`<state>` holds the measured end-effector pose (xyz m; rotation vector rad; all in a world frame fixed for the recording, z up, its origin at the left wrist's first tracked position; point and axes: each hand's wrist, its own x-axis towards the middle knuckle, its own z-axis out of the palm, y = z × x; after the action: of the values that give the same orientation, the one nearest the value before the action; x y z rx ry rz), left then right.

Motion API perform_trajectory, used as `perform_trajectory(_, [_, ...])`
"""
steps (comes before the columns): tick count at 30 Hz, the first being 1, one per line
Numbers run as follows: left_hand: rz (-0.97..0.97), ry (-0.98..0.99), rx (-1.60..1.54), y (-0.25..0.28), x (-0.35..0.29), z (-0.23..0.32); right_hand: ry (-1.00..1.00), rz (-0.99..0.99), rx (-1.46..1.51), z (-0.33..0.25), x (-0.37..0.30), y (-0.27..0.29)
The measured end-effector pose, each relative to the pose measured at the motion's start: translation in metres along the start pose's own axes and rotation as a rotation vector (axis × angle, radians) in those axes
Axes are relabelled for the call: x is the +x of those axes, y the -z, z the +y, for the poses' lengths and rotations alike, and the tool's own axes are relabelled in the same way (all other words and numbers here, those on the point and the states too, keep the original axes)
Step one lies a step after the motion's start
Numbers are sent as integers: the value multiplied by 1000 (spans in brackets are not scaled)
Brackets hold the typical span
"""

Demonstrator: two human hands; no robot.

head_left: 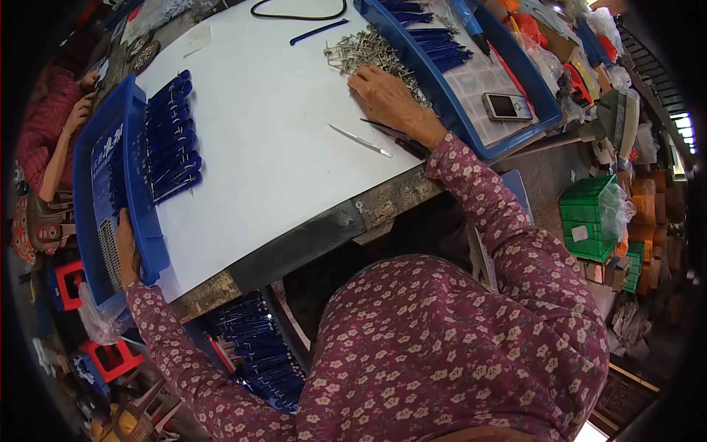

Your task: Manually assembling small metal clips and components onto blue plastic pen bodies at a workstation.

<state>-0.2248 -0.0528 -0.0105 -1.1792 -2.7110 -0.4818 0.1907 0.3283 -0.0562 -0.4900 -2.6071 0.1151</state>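
My right hand (389, 101) rests at the near side of a pile of small silvery metal pieces (368, 50), fingers bent together; whatever the fingertips grip is hidden. Beside its wrist lie a dark pointed tool (398, 135) and a slim metal blade-like tool (359, 140). At the left, my left hand (128, 249) reaches into a blue tray (140, 184), seen edge-on, its fingertips near slim dark-blue pieces (116, 177). How its fingers are closed does not show. A row of similar blue pieces with metal pins (173, 140) lies alongside that tray.
A second blue tray (420, 81) at the right holds blue pieces, a marker-like tube and a mobile phone (508, 107). A black cord loop (298, 13) and one blue strip (319, 32) lie far back. Another person's hand (77, 114) is at far left. More blue pieces (258, 346) sit below the table edge.
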Motion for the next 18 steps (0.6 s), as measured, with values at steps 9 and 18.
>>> perform_trajectory(9, [530,-2,-389,48,-15,87,-156,35,670,-21,-22,21])
perform_trajectory(18, [-246,153,-1671,-7,-61,280,-510,-278,1436,-69,-34,67])
